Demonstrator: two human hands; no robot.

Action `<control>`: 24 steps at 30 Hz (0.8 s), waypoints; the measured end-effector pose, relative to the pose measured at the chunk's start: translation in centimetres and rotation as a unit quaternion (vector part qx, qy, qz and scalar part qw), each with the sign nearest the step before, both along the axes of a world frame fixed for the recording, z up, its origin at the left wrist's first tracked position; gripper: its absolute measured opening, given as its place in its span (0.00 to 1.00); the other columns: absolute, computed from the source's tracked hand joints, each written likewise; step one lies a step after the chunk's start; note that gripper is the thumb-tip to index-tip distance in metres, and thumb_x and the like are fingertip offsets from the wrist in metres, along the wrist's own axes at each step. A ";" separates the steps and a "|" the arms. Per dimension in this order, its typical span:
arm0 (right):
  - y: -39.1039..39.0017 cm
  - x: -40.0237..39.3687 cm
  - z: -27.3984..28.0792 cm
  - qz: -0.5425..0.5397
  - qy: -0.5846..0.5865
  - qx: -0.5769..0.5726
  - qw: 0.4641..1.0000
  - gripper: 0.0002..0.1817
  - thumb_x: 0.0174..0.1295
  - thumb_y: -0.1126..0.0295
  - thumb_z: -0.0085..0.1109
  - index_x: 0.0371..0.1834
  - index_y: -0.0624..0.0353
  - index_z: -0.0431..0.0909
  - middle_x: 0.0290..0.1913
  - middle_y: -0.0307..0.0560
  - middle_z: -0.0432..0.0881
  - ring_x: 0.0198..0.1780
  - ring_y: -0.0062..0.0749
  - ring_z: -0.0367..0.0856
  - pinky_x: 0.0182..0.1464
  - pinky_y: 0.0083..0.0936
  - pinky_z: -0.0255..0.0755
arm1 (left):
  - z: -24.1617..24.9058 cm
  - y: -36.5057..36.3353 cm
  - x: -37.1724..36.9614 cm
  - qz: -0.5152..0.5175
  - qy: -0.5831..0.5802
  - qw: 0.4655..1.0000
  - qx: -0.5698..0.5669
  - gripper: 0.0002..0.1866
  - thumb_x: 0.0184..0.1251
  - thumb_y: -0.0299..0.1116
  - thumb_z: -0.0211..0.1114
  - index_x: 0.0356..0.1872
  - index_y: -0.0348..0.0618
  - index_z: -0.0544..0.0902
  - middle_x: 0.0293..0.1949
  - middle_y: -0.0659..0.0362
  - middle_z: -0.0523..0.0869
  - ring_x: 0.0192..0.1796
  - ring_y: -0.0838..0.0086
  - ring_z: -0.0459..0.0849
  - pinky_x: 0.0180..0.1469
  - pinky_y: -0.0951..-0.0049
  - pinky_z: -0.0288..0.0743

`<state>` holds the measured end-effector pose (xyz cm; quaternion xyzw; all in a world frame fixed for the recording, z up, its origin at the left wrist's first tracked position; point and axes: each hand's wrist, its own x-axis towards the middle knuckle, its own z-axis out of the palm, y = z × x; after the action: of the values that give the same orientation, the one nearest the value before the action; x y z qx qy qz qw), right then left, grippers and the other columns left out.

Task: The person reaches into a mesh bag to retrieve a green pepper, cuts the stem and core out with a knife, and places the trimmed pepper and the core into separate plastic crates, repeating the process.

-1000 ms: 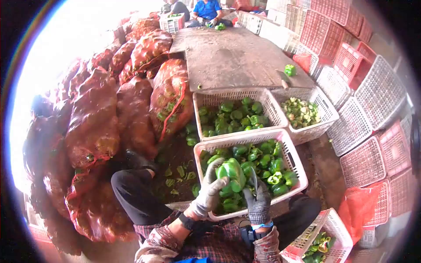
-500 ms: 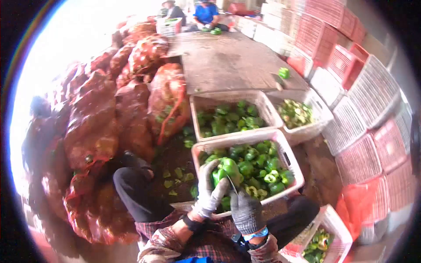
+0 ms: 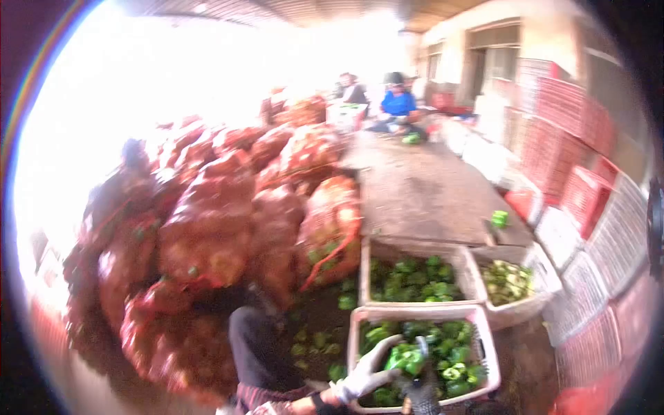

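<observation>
A green bell pepper (image 3: 405, 359) is gripped by my left hand (image 3: 372, 375) in its pale glove, fingers curled round its side. Close beside it, my right hand (image 3: 422, 397) in a dark grey glove is closed on a small knife (image 3: 422, 344), whose blurred blade shows at the pepper's right side. Both hands are over the front white crate (image 3: 490, 346), which holds many green peppers. Its near edge is partly hidden by my hands.
Behind stand a second pepper crate (image 3: 366, 277) and a crate of pale pepper cores (image 3: 550, 280). Red mesh sacks (image 3: 207, 228) crowd the left; stacked crates (image 3: 553, 173) line the right. A lone pepper (image 3: 499, 218) lies on the boards (image 3: 422, 190). Two people sit at the far end.
My view has tilted up and swung left, so the scene sits lower and further right. The pepper stays in my left hand, and my right hand is now closer against it.
</observation>
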<state>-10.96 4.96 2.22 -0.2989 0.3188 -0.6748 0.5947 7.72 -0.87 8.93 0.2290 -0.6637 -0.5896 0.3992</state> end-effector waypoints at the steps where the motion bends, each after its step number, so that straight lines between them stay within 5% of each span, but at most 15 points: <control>1: 0.0 1.9 3.8 -0.032 0.297 -0.019 0.954 0.41 0.59 0.70 0.63 0.74 0.60 0.51 0.61 0.47 0.73 0.59 0.39 0.73 0.62 0.33 0.69 | -0.1 0.1 -0.4 -0.039 0.029 0.997 0.054 0.39 0.61 0.34 0.66 0.72 0.38 0.56 0.66 0.52 0.67 0.70 0.69 0.62 0.72 0.69 0.54; 3: 0.7 1.3 5.5 -0.136 0.525 -0.100 0.834 0.41 0.60 0.65 0.62 0.74 0.58 0.50 0.60 0.48 0.74 0.57 0.38 0.75 0.61 0.32 0.70 | -1.6 -0.4 -2.7 -0.075 0.086 0.970 0.216 0.41 0.63 0.33 0.65 0.73 0.39 0.53 0.68 0.53 0.63 0.72 0.70 0.59 0.73 0.70 0.52; 4: -2.2 -0.5 0.2 0.020 0.473 -0.098 0.875 0.37 0.62 0.62 0.61 0.72 0.59 0.56 0.60 0.54 0.74 0.56 0.43 0.75 0.60 0.36 0.70 | -2.1 -1.0 -3.0 -0.093 -0.011 0.983 0.158 0.42 0.62 0.35 0.68 0.73 0.41 0.54 0.68 0.55 0.64 0.71 0.70 0.60 0.72 0.70 0.53; 5: -1.8 -2.1 -5.6 0.021 0.276 -0.039 0.960 0.34 0.62 0.64 0.59 0.71 0.58 0.57 0.58 0.55 0.75 0.55 0.44 0.76 0.56 0.37 0.71 | -2.6 -1.1 -3.3 -0.115 -0.063 0.982 0.140 0.40 0.61 0.37 0.69 0.71 0.42 0.58 0.66 0.56 0.68 0.70 0.69 0.63 0.71 0.69 0.55; 6: 0.0 -0.1 -4.3 0.012 0.062 0.030 0.998 0.32 0.63 0.67 0.57 0.70 0.56 0.59 0.56 0.57 0.75 0.53 0.44 0.76 0.53 0.38 0.73 | -2.7 -0.5 -2.9 -0.079 -0.128 0.986 0.067 0.39 0.59 0.37 0.71 0.69 0.42 0.61 0.64 0.55 0.69 0.68 0.67 0.65 0.70 0.67 0.58; 7: 2.0 0.6 -3.0 -0.011 -0.162 0.108 0.981 0.29 0.64 0.69 0.55 0.69 0.55 0.61 0.53 0.59 0.76 0.51 0.45 0.77 0.50 0.39 0.74 | -2.8 -0.7 -3.1 -0.054 -0.194 0.979 0.009 0.38 0.58 0.37 0.73 0.68 0.41 0.63 0.63 0.55 0.71 0.66 0.66 0.68 0.69 0.65 0.61; 8: 2.8 0.2 -2.4 -0.016 -0.179 0.115 0.977 0.32 0.61 0.67 0.58 0.69 0.56 0.60 0.54 0.58 0.75 0.52 0.45 0.76 0.51 0.39 0.74 | -3.4 -0.5 -3.3 -0.065 -0.160 0.984 0.044 0.37 0.56 0.36 0.74 0.66 0.41 0.65 0.62 0.54 0.72 0.62 0.67 0.72 0.66 0.65 0.65; 9: 3.4 -0.3 -1.4 -0.012 -0.088 0.110 0.990 0.34 0.59 0.65 0.61 0.69 0.57 0.60 0.54 0.58 0.75 0.53 0.46 0.76 0.52 0.38 0.73 | -3.9 -0.2 -3.3 -0.076 -0.131 0.985 0.087 0.36 0.54 0.35 0.75 0.63 0.41 0.68 0.60 0.54 0.73 0.58 0.68 0.75 0.62 0.66 0.70; 10: 3.8 -0.6 -0.1 -0.013 0.122 0.093 0.988 0.37 0.57 0.64 0.63 0.69 0.57 0.59 0.55 0.58 0.75 0.53 0.46 0.76 0.54 0.38 0.72 | -3.0 0.2 -2.7 -0.080 -0.144 0.986 -0.019 0.35 0.52 0.35 0.76 0.60 0.39 0.70 0.53 0.55 0.78 0.53 0.71 0.77 0.57 0.67 0.72; 12: 4.5 -1.5 2.0 -0.019 0.432 0.046 0.900 0.43 0.52 0.60 0.69 0.69 0.59 0.58 0.56 0.57 0.74 0.54 0.47 0.75 0.56 0.37 0.71 | -1.9 -0.1 -3.4 -0.133 -0.114 0.984 0.033 0.32 0.50 0.30 0.74 0.58 0.36 0.71 0.49 0.57 0.81 0.49 0.75 0.79 0.52 0.72 0.76; 13: 4.4 -1.8 2.6 -0.015 0.486 0.035 0.873 0.45 0.50 0.58 0.72 0.69 0.60 0.57 0.57 0.56 0.74 0.55 0.47 0.75 0.58 0.37 0.70 | -1.5 -0.4 -4.0 -0.174 -0.079 0.962 0.194 0.32 0.49 0.25 0.72 0.58 0.35 0.71 0.52 0.58 0.80 0.50 0.76 0.79 0.52 0.75 0.76; 15: 4.0 -2.6 2.6 -0.015 0.528 0.037 0.848 0.43 0.49 0.57 0.73 0.66 0.61 0.61 0.53 0.53 0.77 0.53 0.44 0.76 0.56 0.35 0.71 | -1.4 -0.9 -4.8 -0.221 -0.047 0.943 0.242 0.30 0.51 0.25 0.69 0.59 0.34 0.71 0.48 0.60 0.82 0.49 0.76 0.80 0.53 0.75 0.76; 18: 5.3 -5.2 -4.2 0.023 0.277 0.079 0.957 0.28 0.53 0.65 0.69 0.57 0.59 0.70 0.47 0.42 0.80 0.47 0.30 0.78 0.51 0.28 0.75 | -4.5 -1.8 -5.6 -0.265 0.056 0.868 0.416 0.34 0.56 0.43 0.69 0.60 0.35 0.71 0.54 0.55 0.80 0.55 0.70 0.79 0.62 0.69 0.71; 22: 5.7 -7.0 -1.7 0.017 0.203 0.115 0.972 0.29 0.56 0.66 0.65 0.61 0.58 0.68 0.49 0.42 0.78 0.48 0.29 0.77 0.52 0.28 0.75 | -6.1 -1.6 -8.0 -0.234 0.080 0.884 0.397 0.37 0.57 0.50 0.68 0.62 0.35 0.70 0.55 0.53 0.80 0.57 0.65 0.78 0.63 0.64 0.70; 24: 5.2 -5.8 2.4 -0.027 -0.005 0.081 0.996 0.30 0.56 0.65 0.65 0.62 0.59 0.67 0.51 0.42 0.78 0.49 0.29 0.77 0.53 0.29 0.75 | -6.8 -0.9 -8.9 -0.147 0.136 0.867 0.456 0.34 0.61 0.54 0.64 0.58 0.36 0.74 0.54 0.52 0.81 0.56 0.63 0.80 0.61 0.61 0.71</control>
<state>-16.75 10.12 4.60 -0.2382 0.3773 -0.6640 0.6001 -1.19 -1.77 2.16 0.2030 -0.2863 -0.9036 0.2455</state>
